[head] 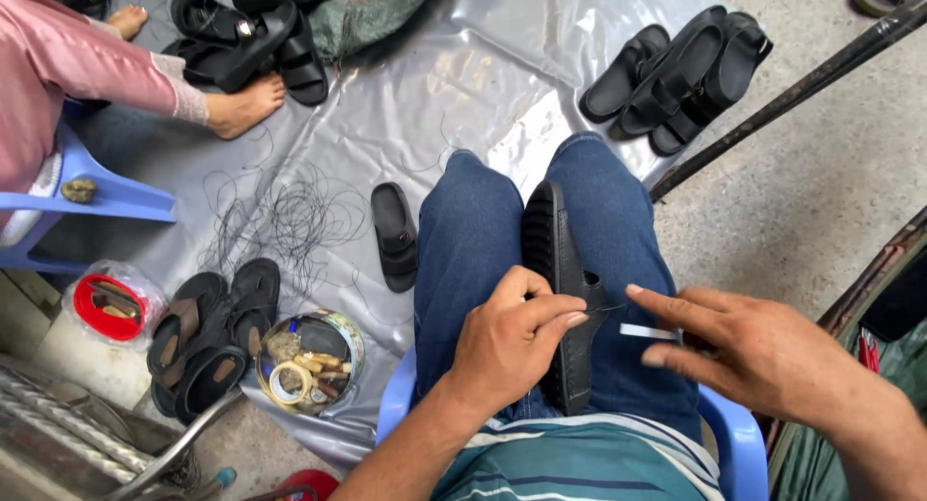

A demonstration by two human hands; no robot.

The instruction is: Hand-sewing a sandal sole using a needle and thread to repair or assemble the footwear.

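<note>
One camera sits on my head and looks steeply down over my lap from close range. My knees [541,211] point to twelve o'clock, my shirt [579,462] fills six, and a grey plastic sheet [406,105] on the floor spreads from nine round to one.

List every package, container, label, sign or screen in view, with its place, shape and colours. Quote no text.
No labels, signs or screens show.
Plastic jar: lower left on the floor, squat, clear, red rim, small tools inside.
Round tin: beside the dark sandals, open, metallic, holds a tape roll and odds.
The left hand and right hand work on a black sandal across the lap, away from both containers.
</note>
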